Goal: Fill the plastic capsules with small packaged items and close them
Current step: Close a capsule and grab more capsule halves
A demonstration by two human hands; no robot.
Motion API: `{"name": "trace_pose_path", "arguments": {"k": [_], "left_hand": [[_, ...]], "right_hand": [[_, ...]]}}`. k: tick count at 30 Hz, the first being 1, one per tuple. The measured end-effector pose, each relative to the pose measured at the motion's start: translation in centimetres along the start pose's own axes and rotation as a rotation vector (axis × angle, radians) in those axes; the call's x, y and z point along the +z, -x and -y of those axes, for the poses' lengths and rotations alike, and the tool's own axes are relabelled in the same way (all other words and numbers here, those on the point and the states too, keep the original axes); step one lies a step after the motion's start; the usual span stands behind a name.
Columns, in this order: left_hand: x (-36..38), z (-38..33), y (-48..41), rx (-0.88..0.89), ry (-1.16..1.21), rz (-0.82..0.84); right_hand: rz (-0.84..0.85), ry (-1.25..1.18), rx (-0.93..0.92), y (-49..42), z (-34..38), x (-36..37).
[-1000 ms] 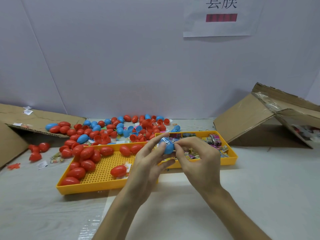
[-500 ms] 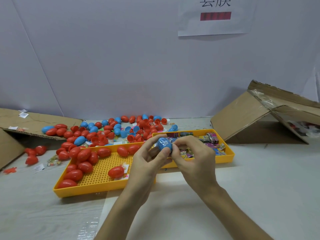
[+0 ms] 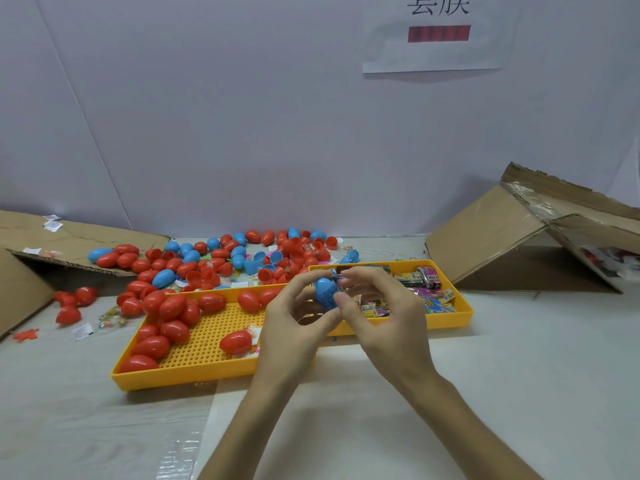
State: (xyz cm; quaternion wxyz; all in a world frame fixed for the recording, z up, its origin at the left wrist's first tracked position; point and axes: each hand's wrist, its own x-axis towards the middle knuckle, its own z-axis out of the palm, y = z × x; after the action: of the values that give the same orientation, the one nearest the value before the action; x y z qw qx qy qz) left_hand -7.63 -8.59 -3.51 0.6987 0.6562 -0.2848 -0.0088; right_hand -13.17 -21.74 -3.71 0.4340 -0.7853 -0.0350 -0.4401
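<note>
At centre, above where two yellow trays meet, noted blue capsule (image 3: pixel 325 294) held off the tabletop (image 3: pixel 519 375) between both hands. Found left hand (image 3: pixel 294 327) with fingers (image 3: pixel 301 284) curled round the capsule's left side, thumb below it. Found right hand (image 3: pixel 384 323) with thumb and fingers (image 3: pixel 363 276) pinching the right side. Dark print seen on the capsule's lower part; cannot tell whether the halves are fully joined.

Recorded left tray (image 3: pixel 194 374) holding red capsules (image 3: pixel 173 306), mostly toward its far left, with one lying apart near the middle beside a small packet. Recorded right tray (image 3: pixel 462 315) holding packets (image 3: pixel 427 282), partly hidden by the hands.

Behind the trays, logged pile (image 3: pixel 221 254) of red and blue capsules and open halves spread on the tabletop. Noted cardboard (image 3: pixel 69 237) at far left, tipped box (image 3: pixel 485 237) at right, paper sign (image 3: pixel 438 32) on the wall.
</note>
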Motion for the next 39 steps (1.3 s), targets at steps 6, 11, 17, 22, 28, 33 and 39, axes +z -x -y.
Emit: {"name": "trace_pose_path", "arguments": {"k": [6,11,17,22,28,33,39], "left_hand": [[0.3,0.3,0.1,0.053,-0.151,0.017],[0.3,0.1,0.3,0.098,-0.25,-0.001],[0.2,0.1,0.2,0.102,-0.258,-0.007],[0.1,0.1,0.1,0.082,-0.244,-0.007],[0.0,0.0,0.1,0.062,-0.206,-0.007],[0.0,0.1,0.1,0.064,-0.204,-0.006],[-1.4,-0.5,-0.6,0.046,-0.218,-0.012]], "right_hand": [[0.072,-0.026,0.064,-0.1,0.0,0.0],[0.079,-0.132,0.161,-0.1,-0.1,-0.1],[0.07,-0.265,0.26,-0.4,-0.3,-0.1],[0.065,-0.331,0.299,-0.2,-0.4,0.2],[0.073,-0.372,0.34,-0.1,-0.6,0.3],[0.087,-0.402,0.375,-0.3,-0.5,0.1],[0.029,-0.682,0.594,-1.4,-0.9,-1.0]]}}
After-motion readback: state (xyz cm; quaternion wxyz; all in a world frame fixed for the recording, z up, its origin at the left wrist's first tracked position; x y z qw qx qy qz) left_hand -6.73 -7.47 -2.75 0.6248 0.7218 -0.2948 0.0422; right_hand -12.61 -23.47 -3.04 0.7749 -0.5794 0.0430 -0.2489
